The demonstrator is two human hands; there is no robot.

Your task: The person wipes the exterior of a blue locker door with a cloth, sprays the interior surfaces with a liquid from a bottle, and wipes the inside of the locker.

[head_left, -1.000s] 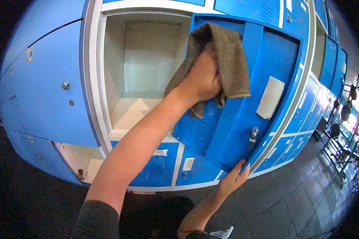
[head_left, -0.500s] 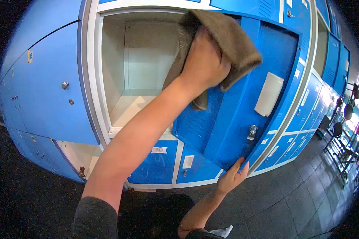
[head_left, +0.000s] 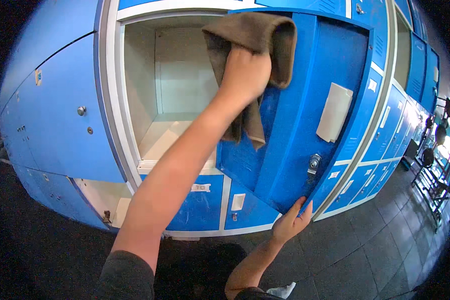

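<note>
Locker bank point(head_left: 50, 125): blue metal, curving across the whole view; landmark for all below.
Open compartment point(head_left: 170, 100): pale inside, near the middle of the locker bank, nothing visible in it.
Locker door point(head_left: 305, 115): blue, swung out to the right of the open compartment, inner face toward the camera.
Floor point(head_left: 375, 250): dark tiles, below and right of the locker bank.
Cloth point(head_left: 255, 45): brown, folded over the door's top inner corner, one end hanging down the inner face of the locker door.
Card pocket point(head_left: 334, 111): pale rectangle on the door's inner face, right of the cloth.
Left hand point(head_left: 245, 75): raised at the upper part of the locker door, fingers closed on the cloth and pressing it to the metal.
Right hand point(head_left: 291, 222): at the door's bottom edge, fingers point(head_left: 303, 210) spread and flat against the lower corner, gripping nothing.
Lock point(head_left: 314, 162): small silver latch on the door, just above the right hand.
</note>
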